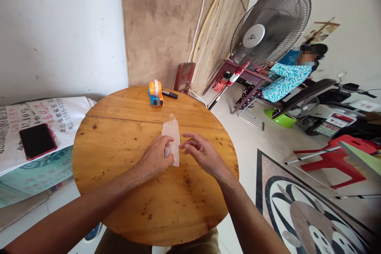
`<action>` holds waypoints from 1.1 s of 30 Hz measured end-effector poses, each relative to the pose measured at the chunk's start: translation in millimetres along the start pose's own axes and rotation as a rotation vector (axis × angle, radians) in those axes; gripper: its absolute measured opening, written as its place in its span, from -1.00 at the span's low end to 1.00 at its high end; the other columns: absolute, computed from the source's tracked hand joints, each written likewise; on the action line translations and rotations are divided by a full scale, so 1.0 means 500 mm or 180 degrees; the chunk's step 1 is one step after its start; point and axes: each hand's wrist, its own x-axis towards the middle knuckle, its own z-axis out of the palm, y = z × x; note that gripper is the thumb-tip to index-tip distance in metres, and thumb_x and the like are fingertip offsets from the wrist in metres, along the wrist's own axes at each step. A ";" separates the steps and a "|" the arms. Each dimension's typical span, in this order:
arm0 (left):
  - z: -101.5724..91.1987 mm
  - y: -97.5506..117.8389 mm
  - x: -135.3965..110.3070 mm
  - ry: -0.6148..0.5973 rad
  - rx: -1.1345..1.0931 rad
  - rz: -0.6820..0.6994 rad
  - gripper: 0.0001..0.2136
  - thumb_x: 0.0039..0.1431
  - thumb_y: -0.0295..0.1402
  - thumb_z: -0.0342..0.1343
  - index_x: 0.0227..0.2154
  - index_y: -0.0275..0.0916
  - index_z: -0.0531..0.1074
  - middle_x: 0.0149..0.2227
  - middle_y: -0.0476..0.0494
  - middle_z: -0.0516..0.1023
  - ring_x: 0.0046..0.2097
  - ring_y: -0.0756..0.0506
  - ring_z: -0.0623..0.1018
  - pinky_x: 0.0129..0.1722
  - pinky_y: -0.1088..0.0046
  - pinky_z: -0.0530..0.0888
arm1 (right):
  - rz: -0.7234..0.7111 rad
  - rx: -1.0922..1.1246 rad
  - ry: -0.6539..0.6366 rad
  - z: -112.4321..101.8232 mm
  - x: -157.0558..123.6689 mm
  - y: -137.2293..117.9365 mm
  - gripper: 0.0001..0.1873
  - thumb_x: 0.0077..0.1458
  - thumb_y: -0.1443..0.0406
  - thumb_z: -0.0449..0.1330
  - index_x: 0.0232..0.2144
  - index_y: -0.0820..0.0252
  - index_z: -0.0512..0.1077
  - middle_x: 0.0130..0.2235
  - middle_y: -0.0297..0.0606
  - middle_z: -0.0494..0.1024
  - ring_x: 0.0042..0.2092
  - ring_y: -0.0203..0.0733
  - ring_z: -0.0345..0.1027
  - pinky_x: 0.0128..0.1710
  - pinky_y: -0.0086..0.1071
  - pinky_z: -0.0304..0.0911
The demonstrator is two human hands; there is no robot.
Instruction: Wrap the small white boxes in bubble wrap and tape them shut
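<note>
A narrow white sheet (pixel 174 127), thin like tissue or soft wrap, lies lengthwise on the round wooden table (pixel 119 190). My left hand (pixel 157 152) rests over its left side, with thumb and fingers curled around a small greyish-white lump that they mostly hide. Just off the sheet's right edge, my right hand (pixel 204 152) hovers with fingers bent and apart, holding nothing visible. Farther back stands an orange and blue tape dispenser (pixel 156 94) with a roll of tape on it. Beside the dispenser lies a small black object (pixel 170 94).
At left, a phone (pixel 38 141) lies on printed sacks (pixel 71 113). Behind the table are a brown board (pixel 157 27) and a large fan (pixel 270 24). A seated person (pixel 285 81) is at the right back, near a red stool (pixel 336 158).
</note>
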 end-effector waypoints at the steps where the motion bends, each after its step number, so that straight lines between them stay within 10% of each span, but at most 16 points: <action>1: -0.001 0.003 -0.001 -0.0002 -0.0006 -0.0020 -0.59 -0.08 -0.51 0.09 -0.07 -0.25 0.36 -0.24 -0.08 0.42 -0.29 -0.07 0.44 -0.30 0.37 0.44 | 0.0022 -0.0029 0.0157 -0.006 0.009 0.004 -0.73 0.10 0.24 0.10 -0.15 0.20 0.38 -0.35 -0.26 0.55 -0.35 -0.25 0.38 -0.31 -0.36 0.30; 5: -0.005 0.014 -0.002 0.0010 0.0124 -0.0023 -0.60 -0.08 -0.52 0.09 -0.09 -0.25 0.33 -0.21 -0.12 0.44 -0.19 -0.13 0.45 -0.18 0.27 0.45 | -0.0094 -0.0536 0.0317 -0.015 0.047 0.031 -0.87 0.06 0.24 0.14 -0.41 0.19 0.41 -0.45 -0.34 0.44 -0.44 -0.30 0.24 -0.42 -0.41 0.18; 10: -0.012 0.021 -0.001 -0.0033 0.0214 0.0003 -0.59 -0.07 -0.51 0.10 -0.07 -0.27 0.34 -0.14 -0.18 0.47 -0.08 -0.20 0.42 -0.07 0.20 0.42 | -0.0454 -0.1064 0.0227 -0.008 0.076 0.051 -0.80 0.12 0.33 0.10 -0.22 0.21 0.48 -0.40 -0.31 0.46 -0.41 -0.30 0.26 -0.38 -0.41 0.18; 18: -0.012 0.022 0.000 -0.0124 0.0160 0.0018 -0.48 -0.06 -0.50 0.07 0.06 -0.30 0.29 -0.01 -0.25 0.45 -0.01 -0.23 0.41 -0.01 0.16 0.41 | -0.1151 -0.3029 -0.0492 -0.018 0.127 0.009 -0.49 0.08 0.52 0.05 -0.01 -0.04 0.49 0.13 -0.20 0.34 -0.29 -0.28 0.34 -0.45 -0.44 0.07; 24: 0.000 0.010 0.000 -0.0097 -0.0054 0.0093 -0.38 -0.07 -0.53 0.06 0.15 -0.28 0.21 -0.05 -0.22 0.45 -0.04 -0.19 0.44 -0.02 0.19 0.42 | -0.1336 -0.3108 -0.0754 -0.004 0.165 0.015 -0.73 0.22 0.40 0.04 -0.31 0.14 0.55 0.28 -0.16 0.20 -0.22 -0.24 0.39 -0.42 -0.43 0.12; 33: -0.012 0.024 -0.001 -0.0225 0.0065 0.0413 -0.47 -0.03 -0.52 0.03 0.09 -0.22 0.32 0.21 -0.27 0.23 0.15 -0.24 0.35 0.11 0.14 0.38 | -0.1280 -0.2971 -0.0674 0.016 0.187 0.052 -0.70 0.15 0.41 0.16 -0.11 0.02 0.54 0.28 -0.18 0.22 -0.14 -0.17 0.44 -0.25 -0.34 0.30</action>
